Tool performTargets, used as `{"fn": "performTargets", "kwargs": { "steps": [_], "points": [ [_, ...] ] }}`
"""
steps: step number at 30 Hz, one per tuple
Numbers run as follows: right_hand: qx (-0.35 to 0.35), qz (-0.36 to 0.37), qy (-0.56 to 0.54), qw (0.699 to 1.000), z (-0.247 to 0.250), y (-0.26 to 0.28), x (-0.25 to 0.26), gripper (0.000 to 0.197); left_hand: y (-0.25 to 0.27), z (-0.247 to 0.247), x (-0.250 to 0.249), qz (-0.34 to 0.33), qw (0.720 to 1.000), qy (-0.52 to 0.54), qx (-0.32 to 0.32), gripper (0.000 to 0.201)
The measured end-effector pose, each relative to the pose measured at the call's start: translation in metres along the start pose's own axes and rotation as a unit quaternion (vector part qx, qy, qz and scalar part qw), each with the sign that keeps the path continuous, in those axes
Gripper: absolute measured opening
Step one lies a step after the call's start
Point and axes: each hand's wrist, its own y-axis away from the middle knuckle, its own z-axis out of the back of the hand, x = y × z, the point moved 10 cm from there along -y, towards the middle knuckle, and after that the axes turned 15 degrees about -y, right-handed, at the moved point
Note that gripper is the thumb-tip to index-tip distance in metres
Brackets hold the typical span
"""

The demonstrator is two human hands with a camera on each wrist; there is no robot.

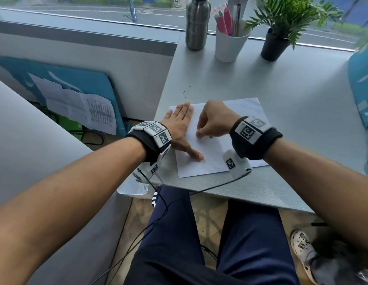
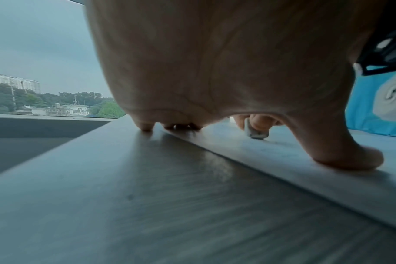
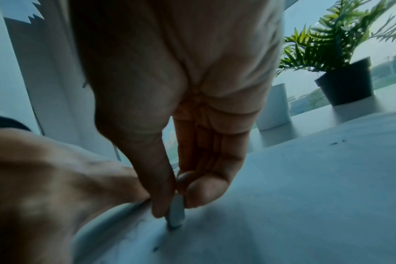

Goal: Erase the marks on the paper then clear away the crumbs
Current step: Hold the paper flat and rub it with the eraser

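Observation:
A white sheet of paper (image 1: 211,159) lies near the front edge of the grey table (image 1: 298,112). My left hand (image 1: 180,128) lies flat on the sheet's left side, fingers straight, thumb (image 2: 350,157) spread onto the paper (image 2: 305,160). My right hand (image 1: 212,122) pinches a small white eraser (image 3: 176,212) between thumb and fingertips, its end pressed on the paper (image 3: 282,205). In the left wrist view the eraser (image 2: 256,133) stands upright on the sheet. Faint grey marks lie near the eraser tip. Dark eraser crumbs (image 1: 189,89) are scattered on the table beyond the sheet.
At the back of the table stand a steel bottle (image 1: 197,23), a white cup of pens (image 1: 231,41) and a potted plant (image 1: 276,45). A blue patterned cushion (image 1: 361,85) lies at the right edge. The table's left edge drops off beside my left hand.

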Motion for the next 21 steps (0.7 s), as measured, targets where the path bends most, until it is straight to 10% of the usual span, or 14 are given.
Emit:
{"fn": "performTargets", "kwargs": {
  "steps": [7, 14, 21],
  "points": [
    [-0.147, 0.030, 0.034, 0.988, 0.046, -0.038, 0.015, 0.015, 0.000, 0.002, -0.002, -0.003, 1.000, -0.004, -0.002, 0.159],
    [-0.054, 0.036, 0.042, 0.997, 0.007, 0.009, 0.000, 0.008, -0.002, -0.001, 0.001, 0.002, 1.000, -0.003, 0.003, 0.162],
    [-0.129, -0.004, 0.034, 0.991, 0.027, 0.032, -0.041, 0.004, 0.005, 0.006, -0.003, 0.028, 0.999, -0.040, 0.009, 0.157]
  ]
}}
